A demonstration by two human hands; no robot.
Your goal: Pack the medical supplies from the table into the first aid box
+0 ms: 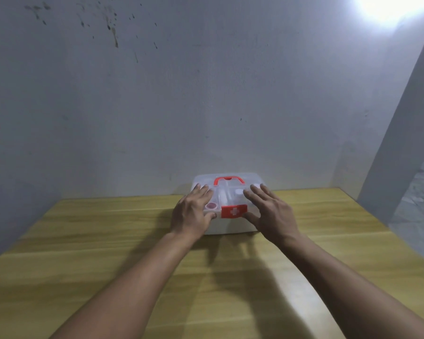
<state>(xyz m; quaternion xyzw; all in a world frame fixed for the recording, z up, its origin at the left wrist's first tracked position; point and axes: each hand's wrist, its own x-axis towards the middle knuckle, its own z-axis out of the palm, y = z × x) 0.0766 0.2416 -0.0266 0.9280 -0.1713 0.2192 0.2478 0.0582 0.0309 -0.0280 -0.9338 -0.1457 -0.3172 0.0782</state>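
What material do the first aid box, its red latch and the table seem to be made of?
First aid box: probably translucent plastic, since items show dimly through its lid.
Red latch: opaque, smooth plastic with a white cross.
Table: wood or wood-look laminate; yellowish grain lines and soft sheen leave this open.

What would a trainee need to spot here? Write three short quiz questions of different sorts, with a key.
1. True or false: the lid of the first aid box is down.
2. Which hand has its thumb beside the red latch with the white cross? A) left hand only B) right hand only C) both
3. Fill in: the red handle sits on the box's ____.

Key
1. True; the clear lid lies flat, with supplies visible through it.
2. C; both hands lie spread on the lid, fingers flat, thumbs flanking the latch.
3. Top (the lid).
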